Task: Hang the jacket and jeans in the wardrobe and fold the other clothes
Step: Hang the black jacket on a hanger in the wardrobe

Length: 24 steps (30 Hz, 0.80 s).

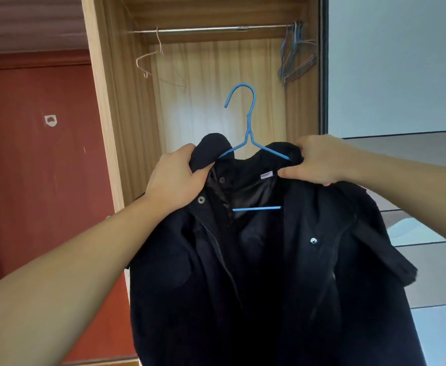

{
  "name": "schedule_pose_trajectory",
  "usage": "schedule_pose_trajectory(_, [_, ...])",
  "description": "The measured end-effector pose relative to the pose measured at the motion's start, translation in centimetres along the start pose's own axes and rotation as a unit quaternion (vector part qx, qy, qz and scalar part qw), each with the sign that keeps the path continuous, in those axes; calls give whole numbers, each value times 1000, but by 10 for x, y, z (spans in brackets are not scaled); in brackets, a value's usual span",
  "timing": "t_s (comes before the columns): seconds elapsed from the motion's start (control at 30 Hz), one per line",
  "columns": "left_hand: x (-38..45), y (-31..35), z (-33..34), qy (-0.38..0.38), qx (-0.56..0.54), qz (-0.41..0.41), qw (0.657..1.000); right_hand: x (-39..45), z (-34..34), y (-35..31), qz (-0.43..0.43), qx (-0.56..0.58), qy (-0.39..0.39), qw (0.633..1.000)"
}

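Note:
A dark navy jacket (264,273) hangs in front of me on a blue hanger (248,120), whose hook rises free above the collar. My left hand (174,178) grips the jacket's left shoulder and collar. My right hand (319,159) grips the right shoulder over the hanger's arm. The hanger's lower bar shows inside the open front. Behind stands the open wooden wardrobe (111,107) with a metal rail (206,29) across its top. The jeans are not in view.
One pale empty hanger (150,62) hangs at the rail's left end and several coloured hangers (295,54) bunch at its right end. A red door (37,154) stands to the left. A light wall and a pale floor lie to the right.

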<state>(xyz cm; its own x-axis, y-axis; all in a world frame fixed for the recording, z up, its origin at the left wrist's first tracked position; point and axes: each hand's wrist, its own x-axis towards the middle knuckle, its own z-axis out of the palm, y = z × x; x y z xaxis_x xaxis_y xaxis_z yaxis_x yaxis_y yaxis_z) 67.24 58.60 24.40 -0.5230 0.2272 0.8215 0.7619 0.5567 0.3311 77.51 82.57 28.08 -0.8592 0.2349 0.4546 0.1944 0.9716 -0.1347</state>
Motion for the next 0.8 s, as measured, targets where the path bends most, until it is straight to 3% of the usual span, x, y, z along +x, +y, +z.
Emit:
schedule_pose_trajectory(0.1, [-3,4,3,-15,4,22,1000,2,-1,8,-6,-45,82,996])
schedule_pose_trajectory(0.27, [-11,6,9,-41,16,38,998,-3,23,-2,-115,97,105,983])
schedule_pose_trajectory(0.33, [-12,5,8,-57,23,45,997,-3,25,-17,-79,224,43,970])
schedule_pose_trajectory(0.43, [-14,2,3,-116,25,57,991,0,26,-37,-16,387,-81,918])
schedule_pose_trajectory(0.53, [-18,-11,-6,-183,4,51,982,-2,30,-52,-24,358,-105,927])
schedule_pose_trajectory(0.63, [-16,-34,-21,-189,10,31,981,-4,35,-62,-67,349,-122,927])
schedule_pose_trajectory(0.7, [-14,-47,-32,-174,96,55,978,-7,35,-66,-86,342,-141,925])
schedule_pose_trajectory(0.8, [-9,-52,-43,-167,252,104,947,-13,36,-74,-110,327,-175,922])
